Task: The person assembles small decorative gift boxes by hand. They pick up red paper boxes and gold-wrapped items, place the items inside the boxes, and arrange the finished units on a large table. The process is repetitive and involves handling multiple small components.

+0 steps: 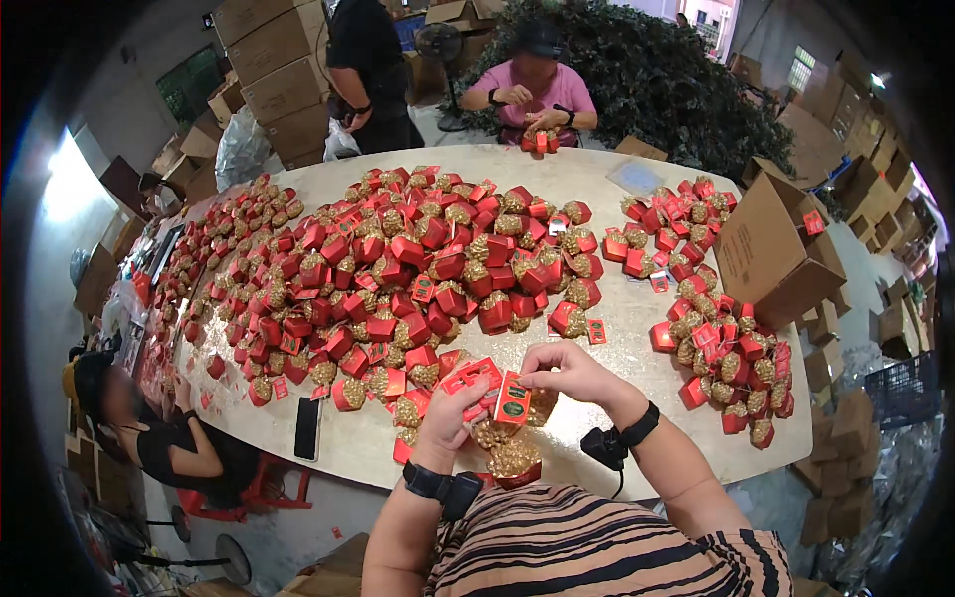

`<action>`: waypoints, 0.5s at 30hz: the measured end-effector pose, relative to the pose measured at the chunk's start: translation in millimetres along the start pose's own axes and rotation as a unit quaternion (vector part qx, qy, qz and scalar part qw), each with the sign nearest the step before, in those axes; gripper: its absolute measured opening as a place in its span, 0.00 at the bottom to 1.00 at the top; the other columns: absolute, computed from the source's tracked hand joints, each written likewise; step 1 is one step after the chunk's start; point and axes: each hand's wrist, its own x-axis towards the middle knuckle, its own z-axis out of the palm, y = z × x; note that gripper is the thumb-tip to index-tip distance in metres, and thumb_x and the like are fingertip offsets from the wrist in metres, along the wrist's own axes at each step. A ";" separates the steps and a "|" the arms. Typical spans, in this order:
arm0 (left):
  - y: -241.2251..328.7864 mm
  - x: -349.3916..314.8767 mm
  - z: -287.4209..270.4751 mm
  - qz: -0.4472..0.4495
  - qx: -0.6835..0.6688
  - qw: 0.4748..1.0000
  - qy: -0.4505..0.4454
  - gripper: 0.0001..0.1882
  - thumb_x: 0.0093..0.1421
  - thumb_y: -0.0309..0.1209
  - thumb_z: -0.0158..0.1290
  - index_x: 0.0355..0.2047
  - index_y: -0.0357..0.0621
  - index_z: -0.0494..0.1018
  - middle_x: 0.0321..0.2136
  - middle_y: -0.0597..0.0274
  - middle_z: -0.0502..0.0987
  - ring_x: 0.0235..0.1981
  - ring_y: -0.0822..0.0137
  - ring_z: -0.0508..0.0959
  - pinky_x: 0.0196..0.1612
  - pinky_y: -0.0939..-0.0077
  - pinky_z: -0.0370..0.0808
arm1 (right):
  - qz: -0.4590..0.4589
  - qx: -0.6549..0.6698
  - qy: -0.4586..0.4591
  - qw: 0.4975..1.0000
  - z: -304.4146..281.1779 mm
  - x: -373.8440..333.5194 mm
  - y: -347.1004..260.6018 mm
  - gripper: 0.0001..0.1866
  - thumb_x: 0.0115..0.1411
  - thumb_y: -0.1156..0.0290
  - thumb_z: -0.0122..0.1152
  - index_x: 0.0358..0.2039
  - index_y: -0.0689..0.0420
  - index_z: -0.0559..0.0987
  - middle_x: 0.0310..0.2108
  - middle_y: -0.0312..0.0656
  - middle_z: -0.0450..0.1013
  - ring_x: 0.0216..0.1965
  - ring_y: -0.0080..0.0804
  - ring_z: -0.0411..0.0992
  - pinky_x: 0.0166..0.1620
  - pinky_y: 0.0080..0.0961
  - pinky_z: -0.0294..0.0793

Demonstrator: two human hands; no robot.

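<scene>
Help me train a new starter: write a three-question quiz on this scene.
1. True or false: the phone lies inside a cardboard box.
2. Choose: the co-worker across the table wears a top that is A) white, B) pink, C) green.
3. What does the left hand hold?

Key:
1. False; the phone lies on the table.
2. B.
3. Red cards.
</scene>
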 end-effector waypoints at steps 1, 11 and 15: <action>0.8 -0.3 2.4 -0.006 -0.001 1.000 -0.008 0.13 0.57 0.24 0.49 0.43 0.35 0.67 0.36 0.57 0.75 0.36 0.67 0.77 0.37 0.76 0.76 | 0.017 -0.003 -0.001 1.000 -1.5 -1.2 -0.9 0.06 0.52 0.71 0.59 0.24 0.59 0.76 0.22 0.29 0.68 0.24 0.14 0.65 0.27 0.14 0.65; 3.7 -8.4 13.1 -0.066 0.021 0.997 -0.031 0.12 0.57 0.26 0.50 0.42 0.35 0.70 0.35 0.57 0.77 0.33 0.69 0.78 0.36 0.77 0.76 | 0.083 0.019 0.002 0.996 -15.5 -10.7 -6.3 0.07 0.53 0.69 0.60 0.25 0.59 0.77 0.21 0.29 0.70 0.23 0.13 0.66 0.27 0.14 0.64; 9.3 -10.9 14.0 -0.049 0.053 0.997 -0.023 0.12 0.58 0.27 0.50 0.42 0.35 0.70 0.33 0.59 0.77 0.31 0.71 0.77 0.33 0.81 0.75 | 0.047 0.098 0.073 0.991 -17.3 -12.8 -9.4 0.08 0.56 0.68 0.58 0.25 0.58 0.75 0.21 0.31 0.69 0.22 0.15 0.68 0.25 0.13 0.64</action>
